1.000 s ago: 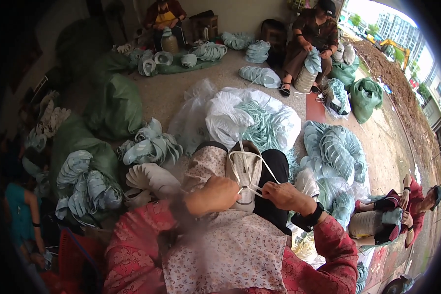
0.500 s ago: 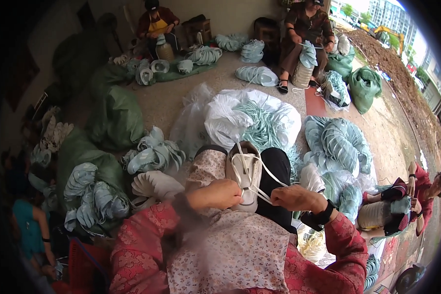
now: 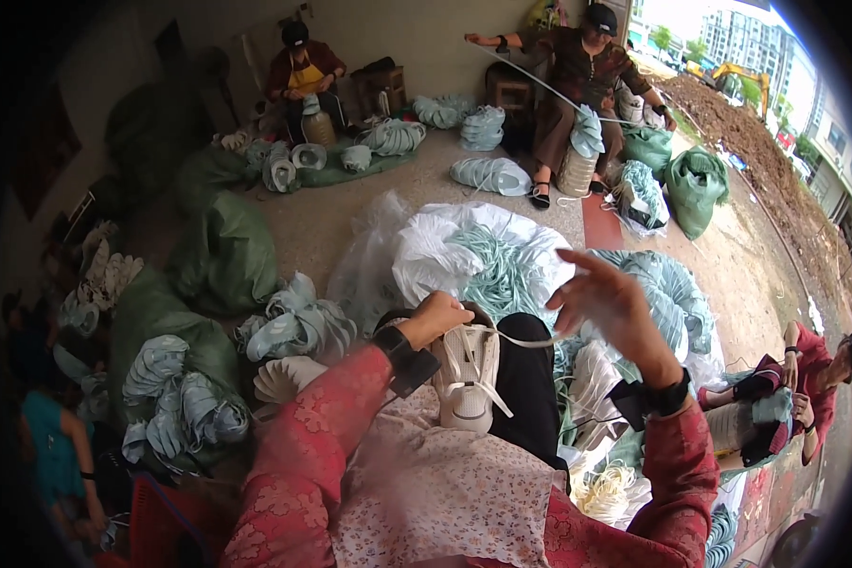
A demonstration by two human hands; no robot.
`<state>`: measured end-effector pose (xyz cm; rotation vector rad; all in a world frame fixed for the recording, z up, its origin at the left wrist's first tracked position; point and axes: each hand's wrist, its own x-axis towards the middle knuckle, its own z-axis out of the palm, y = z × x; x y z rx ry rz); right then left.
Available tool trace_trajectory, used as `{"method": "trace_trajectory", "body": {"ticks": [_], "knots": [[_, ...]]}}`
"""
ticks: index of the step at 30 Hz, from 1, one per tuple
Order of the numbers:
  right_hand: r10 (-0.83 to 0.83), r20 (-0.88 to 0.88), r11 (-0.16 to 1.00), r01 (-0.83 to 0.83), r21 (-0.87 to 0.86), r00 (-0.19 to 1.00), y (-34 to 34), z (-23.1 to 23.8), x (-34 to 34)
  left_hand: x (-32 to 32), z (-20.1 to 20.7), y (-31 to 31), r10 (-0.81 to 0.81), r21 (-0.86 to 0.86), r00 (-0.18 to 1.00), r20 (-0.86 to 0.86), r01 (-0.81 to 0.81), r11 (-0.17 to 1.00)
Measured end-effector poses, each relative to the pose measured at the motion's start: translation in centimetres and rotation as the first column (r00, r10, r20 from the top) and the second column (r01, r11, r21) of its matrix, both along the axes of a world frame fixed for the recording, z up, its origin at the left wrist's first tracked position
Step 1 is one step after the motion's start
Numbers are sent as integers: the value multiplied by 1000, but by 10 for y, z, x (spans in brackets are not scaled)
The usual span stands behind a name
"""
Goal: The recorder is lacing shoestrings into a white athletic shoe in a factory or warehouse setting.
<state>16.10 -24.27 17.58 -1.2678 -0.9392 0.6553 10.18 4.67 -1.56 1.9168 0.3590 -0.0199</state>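
A beige lace-up shoe (image 3: 469, 364) rests upright on my lap, its laced front showing and a bow-like crossing of lace low on it. My left hand (image 3: 433, 320) is closed in a pinch at the shoe's upper end, on the pale shoelace (image 3: 525, 342). From there the lace stretches rightward toward my right hand (image 3: 608, 308). That hand is raised right of the shoe, slightly blurred, with thumb and forefinger spread apart. The lace passes beneath its fingers; its far end is hard to make out. A floral apron (image 3: 445, 483) covers my lap.
Ahead lies a white sack (image 3: 426, 251) of green laces (image 3: 502, 251). Bundled pale-blue shoe pieces (image 3: 658, 293) lie right, more bundles (image 3: 185, 379) left beside green sacks (image 3: 222, 256). Co-workers sit at the back (image 3: 303, 71), back right (image 3: 587, 85) and right (image 3: 809, 379).
Both hands have left the lower lacing. My left hand has moved up to the shoe's upper end; my right hand has risen and opened. The back-right co-worker's arms have spread, stretching a strip.
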Motion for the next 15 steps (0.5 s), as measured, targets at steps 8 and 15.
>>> {"method": "trace_trajectory", "body": {"ticks": [8, 15], "knots": [[-395, 300, 905, 313, 288, 868, 6, 114, 8, 5, 113, -14, 77, -287, 940, 331, 22, 958], [-505, 499, 849, 304, 432, 704, 47, 166, -3, -14, 238, -27, -22, -202, 764, 645, 198, 959]]}}
